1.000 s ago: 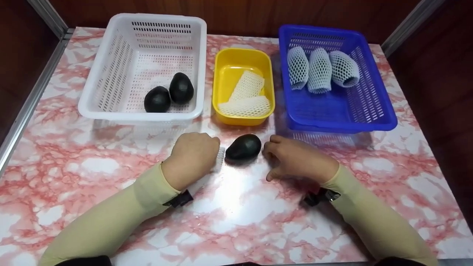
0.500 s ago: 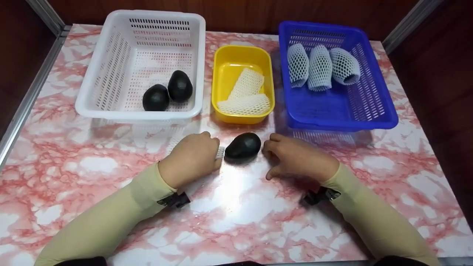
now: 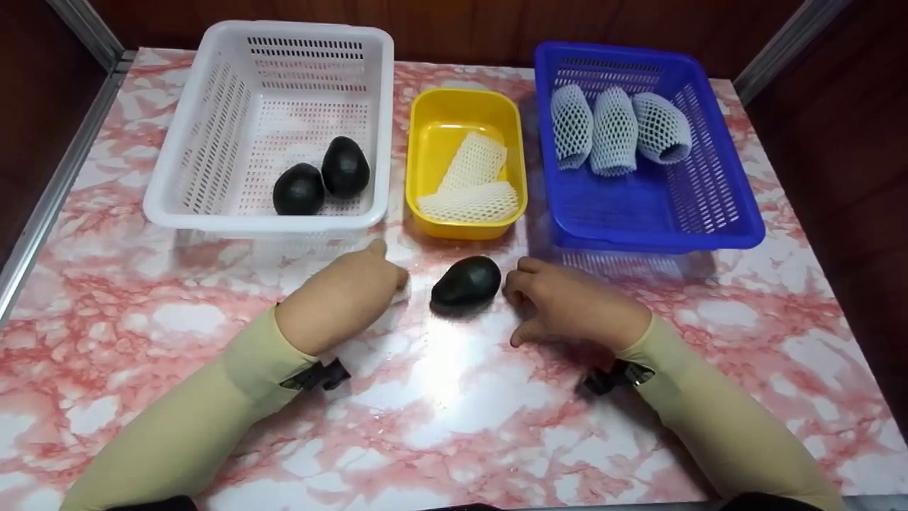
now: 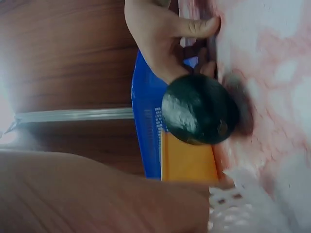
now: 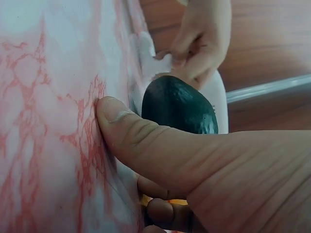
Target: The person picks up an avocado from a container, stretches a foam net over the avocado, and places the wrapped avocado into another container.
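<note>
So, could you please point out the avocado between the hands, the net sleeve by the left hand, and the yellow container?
Avocado (image 3: 466,284): head view, middle of its upper side.
Net sleeve (image 4: 243,209): left wrist view, its white mesh.
Yellow container (image 3: 434,152): head view, left part of its bare floor.

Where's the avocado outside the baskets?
In head view, the avocado lies on the table between the left hand and right hand, in front of the yellow tub.
</note>
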`<state>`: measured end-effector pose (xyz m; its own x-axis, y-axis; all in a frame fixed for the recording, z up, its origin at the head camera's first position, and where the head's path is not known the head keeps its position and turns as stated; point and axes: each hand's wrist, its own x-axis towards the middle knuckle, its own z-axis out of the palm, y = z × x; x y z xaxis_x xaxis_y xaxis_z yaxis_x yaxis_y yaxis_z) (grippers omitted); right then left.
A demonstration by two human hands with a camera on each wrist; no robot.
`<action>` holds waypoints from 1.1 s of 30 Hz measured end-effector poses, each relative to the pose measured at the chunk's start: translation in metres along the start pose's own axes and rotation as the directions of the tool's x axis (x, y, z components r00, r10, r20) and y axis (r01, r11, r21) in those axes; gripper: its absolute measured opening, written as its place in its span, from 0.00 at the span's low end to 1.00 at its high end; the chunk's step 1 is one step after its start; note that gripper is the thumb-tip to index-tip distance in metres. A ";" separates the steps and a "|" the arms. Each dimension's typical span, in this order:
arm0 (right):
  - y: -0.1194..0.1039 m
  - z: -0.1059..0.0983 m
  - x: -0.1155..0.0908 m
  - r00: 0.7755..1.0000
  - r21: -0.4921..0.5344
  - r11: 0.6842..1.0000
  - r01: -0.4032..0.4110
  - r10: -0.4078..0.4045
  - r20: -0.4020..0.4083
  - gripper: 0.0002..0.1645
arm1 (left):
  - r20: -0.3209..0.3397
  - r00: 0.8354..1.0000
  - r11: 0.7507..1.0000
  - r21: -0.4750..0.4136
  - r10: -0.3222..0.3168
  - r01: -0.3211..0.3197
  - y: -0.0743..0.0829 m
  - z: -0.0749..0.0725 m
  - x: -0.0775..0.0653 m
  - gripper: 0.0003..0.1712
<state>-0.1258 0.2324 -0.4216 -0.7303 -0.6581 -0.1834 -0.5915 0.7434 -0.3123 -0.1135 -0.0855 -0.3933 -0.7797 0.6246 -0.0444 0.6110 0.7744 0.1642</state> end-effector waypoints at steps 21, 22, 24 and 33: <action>0.002 0.001 0.001 0.999 0.011 0.999 0.033 -0.033 -0.017 0.30 | 0.073 0.992 0.952 -0.282 -0.106 0.122 -0.007 0.013 0.019 0.27; 0.002 0.000 0.001 0.999 0.015 0.999 0.036 -0.036 -0.013 0.30 | 0.093 0.988 0.949 -0.280 -0.120 0.142 -0.008 0.014 0.020 0.31; 0.002 -0.002 0.002 0.999 0.028 0.999 0.035 -0.034 -0.009 0.30 | 0.120 0.983 0.947 -0.274 -0.139 0.167 -0.009 0.015 0.021 0.35; 0.002 -0.010 0.001 0.993 0.283 0.959 -0.032 0.063 -0.103 0.44 | 0.180 0.973 0.938 -0.287 -0.144 0.192 -0.012 0.012 0.025 0.41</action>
<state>-0.1315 0.2342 -0.4135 -0.7974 -0.5940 -0.1062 -0.4471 0.6997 -0.5572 -0.1385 -0.0779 -0.4086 -0.8221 0.5142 -0.2445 0.3840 0.8178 0.4287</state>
